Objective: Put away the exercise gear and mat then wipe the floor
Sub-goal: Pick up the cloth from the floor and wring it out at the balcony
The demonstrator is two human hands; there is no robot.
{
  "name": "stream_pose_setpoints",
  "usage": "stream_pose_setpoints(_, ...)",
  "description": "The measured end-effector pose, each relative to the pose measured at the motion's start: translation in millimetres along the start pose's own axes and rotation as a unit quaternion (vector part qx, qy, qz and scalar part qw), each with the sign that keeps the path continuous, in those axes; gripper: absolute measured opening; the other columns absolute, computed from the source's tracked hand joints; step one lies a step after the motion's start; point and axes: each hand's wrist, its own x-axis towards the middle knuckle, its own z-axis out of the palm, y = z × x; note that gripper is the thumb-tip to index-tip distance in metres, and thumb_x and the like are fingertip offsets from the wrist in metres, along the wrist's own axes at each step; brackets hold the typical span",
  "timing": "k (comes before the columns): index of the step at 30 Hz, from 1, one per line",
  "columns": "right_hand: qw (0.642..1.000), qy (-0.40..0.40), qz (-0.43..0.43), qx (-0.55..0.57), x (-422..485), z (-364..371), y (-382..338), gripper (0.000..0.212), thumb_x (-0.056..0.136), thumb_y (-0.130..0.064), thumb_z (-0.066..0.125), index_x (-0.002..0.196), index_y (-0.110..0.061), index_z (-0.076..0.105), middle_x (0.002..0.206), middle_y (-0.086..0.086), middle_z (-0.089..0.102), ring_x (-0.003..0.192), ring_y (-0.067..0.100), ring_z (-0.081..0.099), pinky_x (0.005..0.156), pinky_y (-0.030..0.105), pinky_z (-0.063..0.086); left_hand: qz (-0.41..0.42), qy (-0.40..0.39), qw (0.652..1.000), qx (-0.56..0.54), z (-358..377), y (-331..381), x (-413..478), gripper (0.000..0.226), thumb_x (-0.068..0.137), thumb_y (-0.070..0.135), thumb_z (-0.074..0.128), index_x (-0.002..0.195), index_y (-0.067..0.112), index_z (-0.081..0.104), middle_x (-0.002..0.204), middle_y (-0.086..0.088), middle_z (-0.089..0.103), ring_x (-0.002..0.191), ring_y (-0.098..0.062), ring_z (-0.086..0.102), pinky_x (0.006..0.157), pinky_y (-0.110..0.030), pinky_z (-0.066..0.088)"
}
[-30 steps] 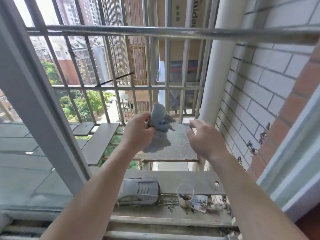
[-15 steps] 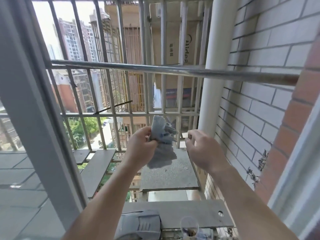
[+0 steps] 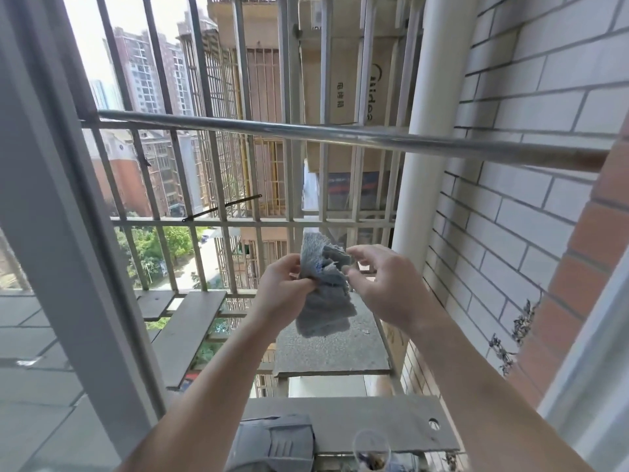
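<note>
A crumpled grey-blue cloth (image 3: 325, 301) hangs in the air outside the window, above a grey slab. My left hand (image 3: 284, 291) grips the cloth's left side between thumb and fingers. My right hand (image 3: 384, 287) reaches in from the right, and its fingertips touch the cloth's upper right edge; whether they pinch it cannot be told. No exercise gear or mat is in sight.
A steel rail (image 3: 340, 137) crosses the view above my hands. Metal window bars (image 3: 292, 165) close the space beyond. A white pipe (image 3: 422, 131) and a tiled wall (image 3: 510, 199) stand on the right. Grey slabs (image 3: 333, 349), a grey object (image 3: 275, 444) and a clear cup (image 3: 371, 447) lie below.
The view has tilted upward, so the rail sits lower in frame. My right hand has come in from the right and now touches the cloth, which my left hand keeps holding.
</note>
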Motion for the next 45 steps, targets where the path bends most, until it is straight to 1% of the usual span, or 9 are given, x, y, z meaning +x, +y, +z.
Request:
stream_pose_setpoints(3,1.000,-0.001,-0.002,0.012,2,5,3,0.025,0.087,-0.029,0.065,0.109,-0.019,0.070,0.094,-0.010,0.068,0.083,0.003,0.062,0.078,0.023,0.054,-0.013,-0.012,0.999,-0.026,5,-7,2,0.023,0.084,-0.001,0.067,0.097,0.018,0.070,0.095,-0.009,0.071,0.084,-0.024,0.072,0.073,-0.046,0.062)
stream_pose_setpoints(8,0.999,0.008,0.021,0.045,0,16,7,0.007,0.086,-0.024,0.068,0.092,-0.024,0.073,0.077,-0.016,0.068,0.073,0.000,0.064,0.073,0.023,0.055,-0.008,-0.049,0.997,-0.060,12,-17,0,0.033,0.083,-0.005,0.068,0.102,0.021,0.070,0.095,-0.007,0.073,0.088,-0.028,0.072,0.078,-0.048,0.061)
stream_pose_setpoints(16,0.998,-0.007,0.040,0.054,-4,26,13,0.009,0.084,-0.018,0.066,0.089,-0.024,0.071,0.080,-0.013,0.069,0.075,0.003,0.064,0.073,0.029,0.056,0.001,-0.140,0.978,-0.152,19,-18,-8,0.040,0.083,-0.013,0.065,0.114,0.011,0.061,0.091,-0.015,0.073,0.085,-0.028,0.071,0.077,-0.041,0.058)
stream_pose_setpoints(21,0.998,-0.007,0.047,0.050,-7,25,17,0.008,0.085,-0.015,0.064,0.088,-0.020,0.070,0.079,-0.010,0.069,0.075,0.007,0.063,0.071,0.030,0.054,-0.003,-0.175,0.970,-0.167,23,-16,-16,0.041,0.083,-0.006,0.071,0.120,0.004,0.057,0.096,-0.014,0.072,0.090,-0.024,0.071,0.078,-0.033,0.058)
stream_pose_setpoints(25,0.996,-0.011,0.052,0.065,-10,25,20,0.008,0.082,-0.015,0.064,0.084,-0.020,0.070,0.074,-0.009,0.069,0.071,0.008,0.064,0.067,0.032,0.055,0.010,-0.177,0.975,-0.132,29,-19,-21,0.049,0.075,0.021,0.083,0.115,0.006,0.059,0.104,-0.019,0.070,0.098,-0.033,0.070,0.086,-0.044,0.058)
stream_pose_setpoints(29,0.994,0.003,0.063,0.087,-14,26,24,0.004,0.084,-0.021,0.069,0.081,-0.022,0.071,0.071,-0.010,0.069,0.069,0.007,0.064,0.066,0.031,0.055,0.016,-0.120,0.989,-0.081,35,-19,-25,0.009,0.094,0.016,0.064,0.096,0.008,0.063,0.088,-0.014,0.070,0.082,-0.023,0.069,0.076,-0.035,0.058)
stream_pose_setpoints(32,0.992,0.008,0.074,0.104,-17,25,25,0.006,0.084,-0.023,0.071,0.079,-0.024,0.071,0.069,-0.011,0.068,0.067,0.007,0.064,0.066,0.028,0.055,-0.009,-0.068,0.993,-0.092,34,-20,-24,0.023,0.101,0.013,0.050,0.080,0.006,0.058,0.074,-0.010,0.060,0.068,-0.021,0.057,0.066,-0.030,0.050)
stream_pose_setpoints(39,0.991,0.032,0.085,0.096,-18,13,29,0.009,0.086,-0.021,0.069,0.078,-0.024,0.069,0.068,-0.010,0.066,0.065,0.005,0.062,0.060,0.019,0.050,-0.040,-0.006,0.996,-0.077,19,-22,-17,0.027,0.100,0.018,0.052,0.081,0.000,0.058,0.065,-0.012,0.059,0.063,-0.023,0.054,0.064,-0.036,0.049)
stream_pose_setpoints(45,0.989,0.067,0.108,0.072,-19,-1,34,0.009,0.086,-0.022,0.068,0.077,-0.023,0.069,0.067,-0.010,0.066,0.066,0.004,0.061,0.060,0.018,0.049,-0.037,0.052,0.997,-0.047,1,-20,-9,0.032,0.101,0.023,0.050,0.073,0.011,0.056,0.060,-0.007,0.047,0.058,-0.023,0.047,0.057,-0.037,0.042)
